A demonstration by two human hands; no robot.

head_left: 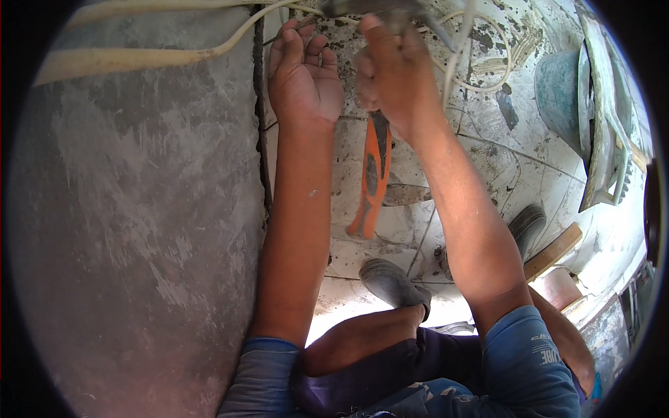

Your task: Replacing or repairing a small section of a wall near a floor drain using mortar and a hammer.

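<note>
In the head view my right hand grips a hammer with an orange and black handle hanging below the fist; its dark head is blurred at the top. Just left of it, my left hand is palm up, fingers curled on a thin dark rod, only partly visible, beside the seam at the slab's edge. Pale cables run across the top near both hands.
A grey concrete slab fills the left. Dirty white tiles lie under my hands and my shoes. At right are a teal bucket, a pale metal object and a wooden plank.
</note>
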